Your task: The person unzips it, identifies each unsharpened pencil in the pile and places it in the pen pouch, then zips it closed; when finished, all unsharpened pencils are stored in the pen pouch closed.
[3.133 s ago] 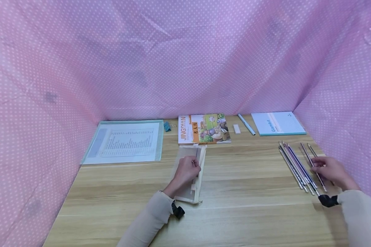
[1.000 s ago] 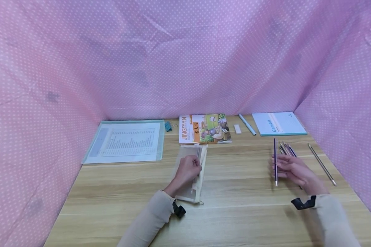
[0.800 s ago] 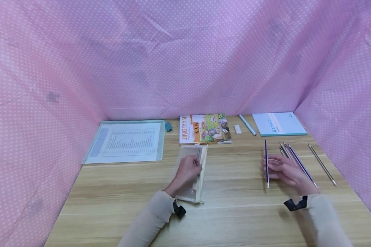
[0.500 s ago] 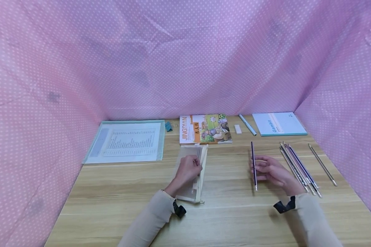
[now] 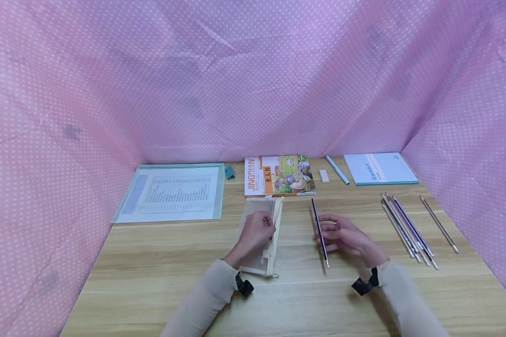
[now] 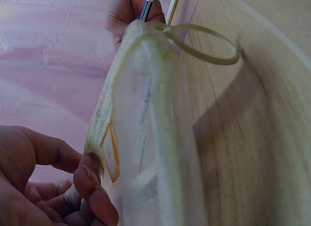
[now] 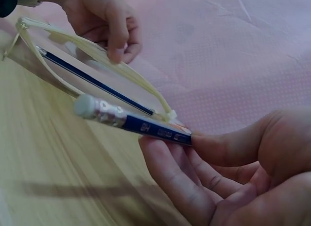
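Near the middle of the table lies a see-through pencil pouch (image 5: 253,267) with a cream zip edge. My left hand (image 5: 255,230) pinches that edge between thumb and fingers; in the left wrist view the pouch (image 6: 163,138) stands partly raised with a ring at its end. Its mouth gapes in the right wrist view, with a blue pencil (image 7: 97,81) inside. My right hand (image 5: 347,236) pinches another dark blue pencil (image 5: 320,233) just right of the pouch. The white eraser end of this held pencil (image 7: 104,112) points toward me.
Several pencils (image 5: 410,231) lie bunched on the right, with a single pencil (image 5: 440,224) beyond them. Along the back are a document folder (image 5: 173,217), binder clip (image 5: 229,172), picture book (image 5: 280,177), eraser (image 5: 323,176), light blue pen (image 5: 337,170) and notebook (image 5: 379,168).
My right hand has taken a blue pencil from the right side and carried it left toward the pouch. My left hand has stayed on the pouch edge.
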{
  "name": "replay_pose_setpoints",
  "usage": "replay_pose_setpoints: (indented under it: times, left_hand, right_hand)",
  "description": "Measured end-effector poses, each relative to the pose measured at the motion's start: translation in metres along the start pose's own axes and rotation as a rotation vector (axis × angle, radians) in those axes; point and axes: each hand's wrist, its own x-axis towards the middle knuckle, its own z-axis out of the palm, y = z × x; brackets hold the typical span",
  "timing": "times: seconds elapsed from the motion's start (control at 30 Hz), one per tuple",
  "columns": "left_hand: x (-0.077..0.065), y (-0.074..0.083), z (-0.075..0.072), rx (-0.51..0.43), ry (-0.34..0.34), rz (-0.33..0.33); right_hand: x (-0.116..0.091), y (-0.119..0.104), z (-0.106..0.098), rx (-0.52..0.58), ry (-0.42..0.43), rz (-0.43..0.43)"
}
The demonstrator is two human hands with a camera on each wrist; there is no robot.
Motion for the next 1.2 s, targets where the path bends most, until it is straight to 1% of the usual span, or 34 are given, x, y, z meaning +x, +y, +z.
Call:
replay_pose_setpoints:
  times: [0.2,0.33,0.6,0.83,0.97,1.1,1.2]
  left_hand:
    - [0.0,0.0,0.0,0.002,0.002,-0.004]
    - [0.0,0.001,0.0,-0.008,-0.01,-0.021]
    - [0.0,0.002,-0.001,-0.006,-0.015,-0.03]
    - [0.001,0.001,-0.001,-0.003,-0.016,-0.033]
    - [0.001,0.001,-0.001,-0.015,-0.018,-0.034]
    - [0.0,0.001,-0.001,-0.012,-0.009,-0.017]
    - [-0.001,0.001,-0.001,-0.002,0.008,0.01]
  right_hand:
    - [0.014,0.004,0.015,-0.029,0.001,0.056]
    - [0.025,0.006,0.026,-0.058,0.005,0.084]
    - [0.042,0.01,0.043,-0.109,-0.003,0.109]
    - [0.051,0.007,0.052,-0.141,0.043,0.134]
    - [0.057,0.007,0.056,-0.149,0.079,0.124]
    - [0.064,0.008,0.06,-0.151,0.114,0.104]
    - [0.069,0.008,0.065,-0.165,0.149,0.098]
